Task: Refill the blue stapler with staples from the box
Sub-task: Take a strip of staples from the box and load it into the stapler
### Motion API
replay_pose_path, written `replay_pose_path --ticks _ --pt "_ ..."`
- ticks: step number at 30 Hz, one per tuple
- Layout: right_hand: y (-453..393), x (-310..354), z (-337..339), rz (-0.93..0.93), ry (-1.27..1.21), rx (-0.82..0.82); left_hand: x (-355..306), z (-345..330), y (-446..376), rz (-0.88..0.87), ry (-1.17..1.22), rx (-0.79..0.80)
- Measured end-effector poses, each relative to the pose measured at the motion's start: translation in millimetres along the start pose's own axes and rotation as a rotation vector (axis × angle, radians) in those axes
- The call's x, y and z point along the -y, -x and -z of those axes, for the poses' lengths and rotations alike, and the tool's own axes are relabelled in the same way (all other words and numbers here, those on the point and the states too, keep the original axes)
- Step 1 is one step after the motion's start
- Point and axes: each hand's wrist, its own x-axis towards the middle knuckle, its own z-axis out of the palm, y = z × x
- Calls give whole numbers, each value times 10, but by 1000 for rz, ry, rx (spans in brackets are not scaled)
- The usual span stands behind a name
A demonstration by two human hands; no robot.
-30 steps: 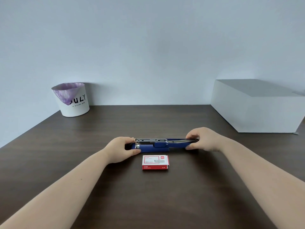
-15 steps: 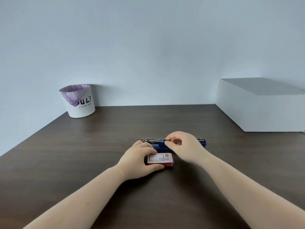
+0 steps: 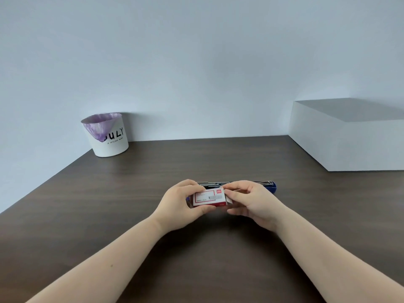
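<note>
A small red and white staple box (image 3: 209,198) is lifted just above the dark wooden table (image 3: 153,171). My left hand (image 3: 180,202) grips its left end. My right hand (image 3: 251,201) pinches the box's right end, where a small flap sticks out. Behind both hands the blue stapler (image 3: 271,186) lies opened flat on the table, its metal staple channel facing up; my hands and the box hide most of it.
A white bin (image 3: 109,136) with a purple liner stands at the table's back left by the wall. A large pale grey box (image 3: 349,138) occupies the back right. The table's left edge runs diagonally at the left.
Both hands left the stapler. The left hand took the staple box from the table and raised it, and the right hand came to the box's right end.
</note>
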Motion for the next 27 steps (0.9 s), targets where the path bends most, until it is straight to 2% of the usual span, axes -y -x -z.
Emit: replay_pose_path --ticks 3,10,20,27 --pt "20 -13 39 19 -60 25 -13 32 -25 -9 2 -11" --pt "17 -29 92 50 -130 -37 48 161 -65 -7 -12 16" --pt "5 -16 105 16 -134 -27 56 318 -104 61 57 47" --pt "15 2 66 -4 -91 -52 -141 465 -244 22 -3 112"
